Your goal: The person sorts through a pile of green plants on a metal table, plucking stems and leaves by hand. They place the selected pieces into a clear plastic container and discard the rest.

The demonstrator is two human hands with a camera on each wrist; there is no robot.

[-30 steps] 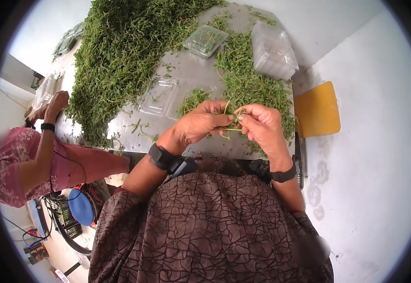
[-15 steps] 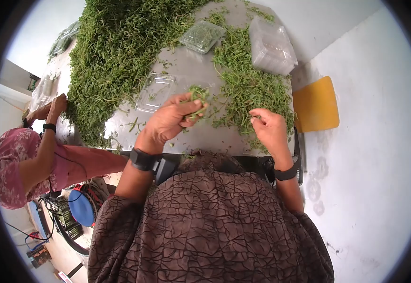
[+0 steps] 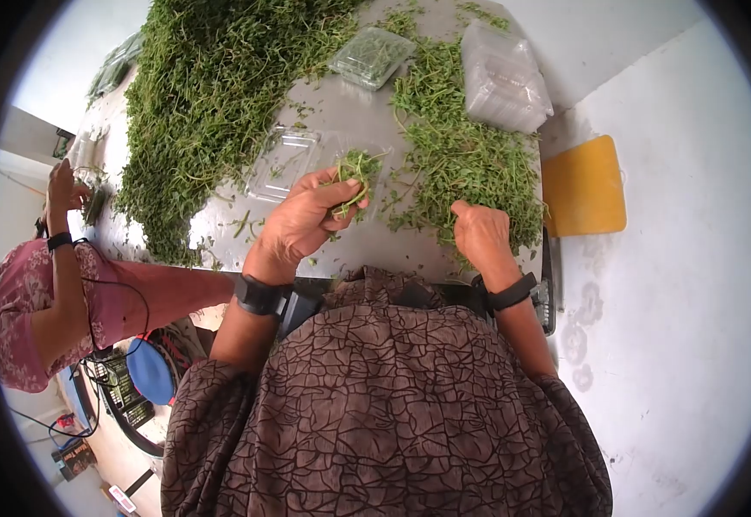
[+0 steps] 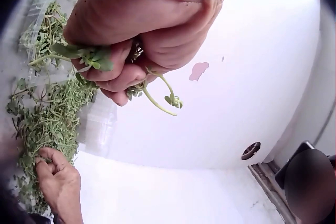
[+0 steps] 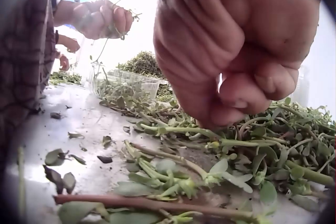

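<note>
My left hand (image 3: pixel 300 218) grips a small bunch of green sprigs (image 3: pixel 358 172) above the near part of the metal table. In the left wrist view, leafy stems (image 4: pixel 157 98) stick out between the curled fingers of that hand (image 4: pixel 142 24). Over the near edge of the loose green stems (image 3: pixel 470 164), at the right, is my right hand (image 3: pixel 484 237). The right wrist view shows this hand (image 5: pixel 236 45) with thumb and fingertips curled together, pinching a green stem (image 5: pixel 184 132) low on the pile. An open clear plastic box (image 3: pixel 282 164) lies beyond my left hand.
A large heap of greens (image 3: pixel 220 103) covers the left and back of the table. Behind stand a closed filled box (image 3: pixel 372 59) and a stack of clear boxes (image 3: pixel 504 82). Another person (image 3: pixel 56 293) works at the left; a yellow chair (image 3: pixel 586 185) is at the right.
My hands have parted: the left carried its sprigs leftward to beside the open box, while the right moved down to the loose stems. The other person's hand has lifted.
</note>
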